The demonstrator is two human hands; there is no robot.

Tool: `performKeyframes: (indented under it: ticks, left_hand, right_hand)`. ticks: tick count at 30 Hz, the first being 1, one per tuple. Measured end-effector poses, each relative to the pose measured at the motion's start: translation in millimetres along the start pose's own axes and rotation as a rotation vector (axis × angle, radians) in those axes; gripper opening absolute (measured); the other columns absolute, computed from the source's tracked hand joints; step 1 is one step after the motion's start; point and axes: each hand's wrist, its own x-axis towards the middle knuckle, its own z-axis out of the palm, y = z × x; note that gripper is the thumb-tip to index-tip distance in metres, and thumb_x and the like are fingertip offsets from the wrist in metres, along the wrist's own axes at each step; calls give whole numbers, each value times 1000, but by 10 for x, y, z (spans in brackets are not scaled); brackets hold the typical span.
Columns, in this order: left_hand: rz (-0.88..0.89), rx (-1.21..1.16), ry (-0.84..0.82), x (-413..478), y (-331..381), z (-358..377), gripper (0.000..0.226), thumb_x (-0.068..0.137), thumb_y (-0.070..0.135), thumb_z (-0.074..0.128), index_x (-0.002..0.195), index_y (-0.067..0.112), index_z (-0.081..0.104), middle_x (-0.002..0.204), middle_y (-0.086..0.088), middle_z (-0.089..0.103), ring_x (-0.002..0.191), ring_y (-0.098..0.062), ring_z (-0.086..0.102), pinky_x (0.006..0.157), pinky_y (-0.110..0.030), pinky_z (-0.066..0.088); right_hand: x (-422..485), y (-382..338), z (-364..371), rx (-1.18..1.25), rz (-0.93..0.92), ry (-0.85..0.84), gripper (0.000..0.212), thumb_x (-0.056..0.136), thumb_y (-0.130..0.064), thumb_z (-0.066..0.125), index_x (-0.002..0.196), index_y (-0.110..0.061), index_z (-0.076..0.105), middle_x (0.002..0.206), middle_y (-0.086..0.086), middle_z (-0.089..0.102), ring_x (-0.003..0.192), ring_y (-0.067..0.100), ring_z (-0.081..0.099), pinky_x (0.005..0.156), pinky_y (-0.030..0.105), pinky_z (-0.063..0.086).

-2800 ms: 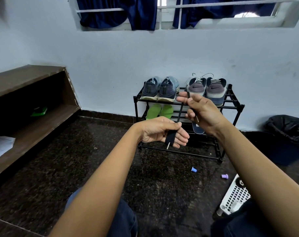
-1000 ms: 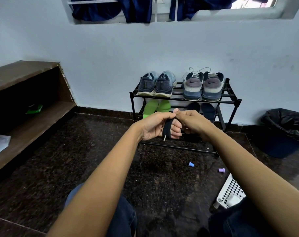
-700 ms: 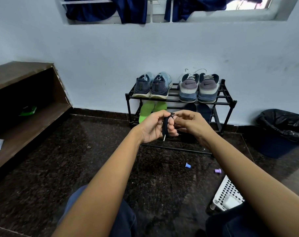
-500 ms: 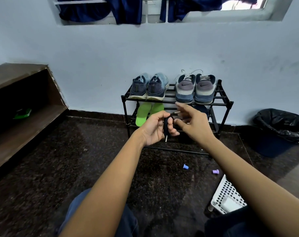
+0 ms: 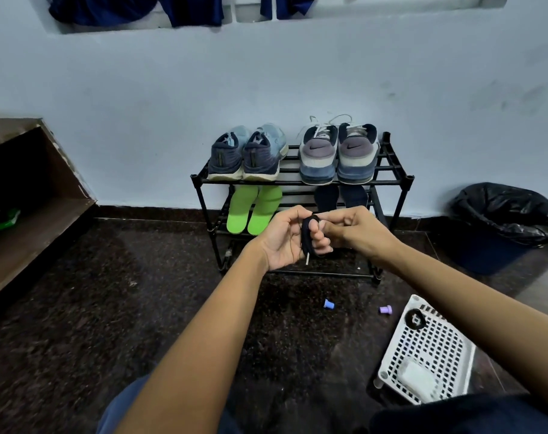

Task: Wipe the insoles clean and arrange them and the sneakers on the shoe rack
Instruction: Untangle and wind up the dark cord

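- winding it up? lace (image 5: 305, 234) was stretched between hands before.
- yep, now a tight black coil round left hand (image 5: 282, 244), right hand (image 5: 359, 231) pinching it. insoles (image 5: 240, 211) flat on lower rack (image 5: 391, 182) shelf.

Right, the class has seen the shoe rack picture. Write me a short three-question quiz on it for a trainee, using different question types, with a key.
1. True or false: the bright green foam insoles sit on the top tier of the black metal shoe rack.
2. What does the left hand grip? A: a white wiping cloth. B: a coiled black shoelace. C: a dark insole.
3. Fill in: ____ lace-up fabric sneakers stand on the top tier.
Key: 1 false, they are on the lower tier; 2 B; 3 four.
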Motion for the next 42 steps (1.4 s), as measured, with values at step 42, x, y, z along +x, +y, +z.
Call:
performKeyframes:
  ticks: [42]
  left_hand:
    - [-505,110,445,2023,-3086,-407,6,95,17,57,95,13,61,84,2,58,80,-11,58,80,-26,50]
  right_hand:
    - [-1257,3972,-2067,-647,966,1007,21,87,-19,53,89,-4,69,88,22,67,82,35,63,71,35,49]
